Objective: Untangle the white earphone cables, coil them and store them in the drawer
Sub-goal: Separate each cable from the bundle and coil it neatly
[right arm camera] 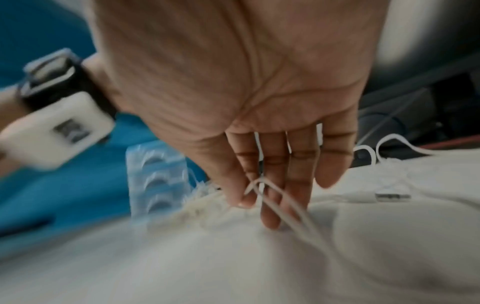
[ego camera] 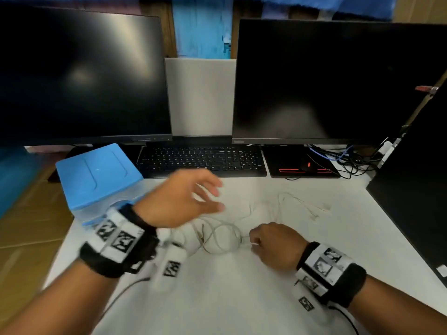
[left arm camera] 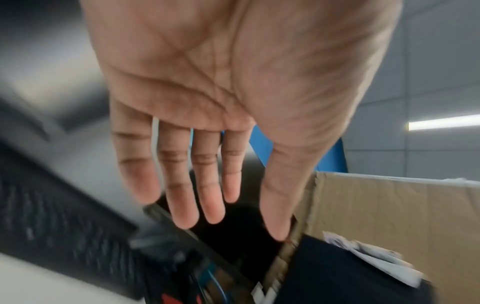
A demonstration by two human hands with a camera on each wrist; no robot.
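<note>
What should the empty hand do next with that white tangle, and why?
Probably bring the left hand down to take a loop of the cables. It hovers open and empty above the table, while the right hand already pinches a strand, and the cables lie tangled between them.

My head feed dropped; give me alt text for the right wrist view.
The right hand pinches a loop of white earphone cable just above the white table. A blue drawer unit stands behind, blurred.
</note>
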